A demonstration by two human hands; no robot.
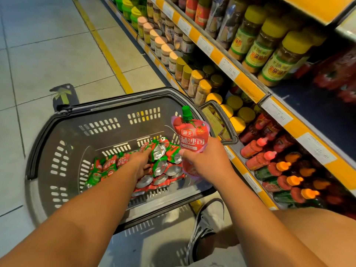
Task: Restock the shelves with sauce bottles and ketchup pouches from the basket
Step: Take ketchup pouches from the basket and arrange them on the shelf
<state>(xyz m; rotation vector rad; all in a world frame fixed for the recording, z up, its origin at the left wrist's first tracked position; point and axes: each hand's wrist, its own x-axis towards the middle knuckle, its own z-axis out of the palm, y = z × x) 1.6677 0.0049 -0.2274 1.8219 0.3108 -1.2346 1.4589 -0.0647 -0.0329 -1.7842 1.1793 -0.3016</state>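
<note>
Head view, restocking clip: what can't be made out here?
- Left hand: its fingertips are buried among the ketchup pouches, so whether it grips one cannot be told.
- Held pouch: its lower part is hidden by the right hand.
- Price tags: some figures are too small and blurred to read.
- Basket: the floor under the pile is covered, so the pouch count is unknown.
- Upper shelf: cut off by the top edge.

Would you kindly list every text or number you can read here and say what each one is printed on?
"海天": pouch held in the right hand.
"12.00": price tag on the shelf edge.
"7.80": price tag, next shelf down.
Other tags, jar labels and basket pouches: too blurred to read.
</note>
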